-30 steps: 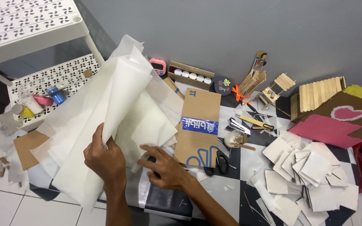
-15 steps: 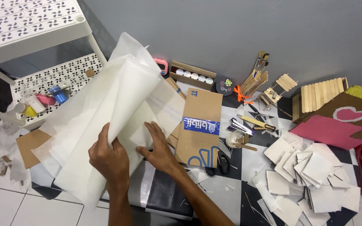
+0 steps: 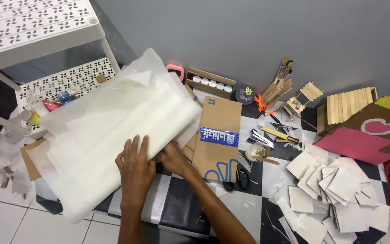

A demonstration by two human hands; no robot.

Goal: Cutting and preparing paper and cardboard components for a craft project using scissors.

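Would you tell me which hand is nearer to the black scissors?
Right. The right hand lies left of the scissors, partly under the white paper; the left hand rests farther left.

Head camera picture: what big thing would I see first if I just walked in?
First, the big stack of white paper sheets at the left, with the left hand pressed flat on it and the right hand tucked under its edge. Next, the heap of white paper squares at the lower right, and the pink and brown cardboard with a heart beside the wall.
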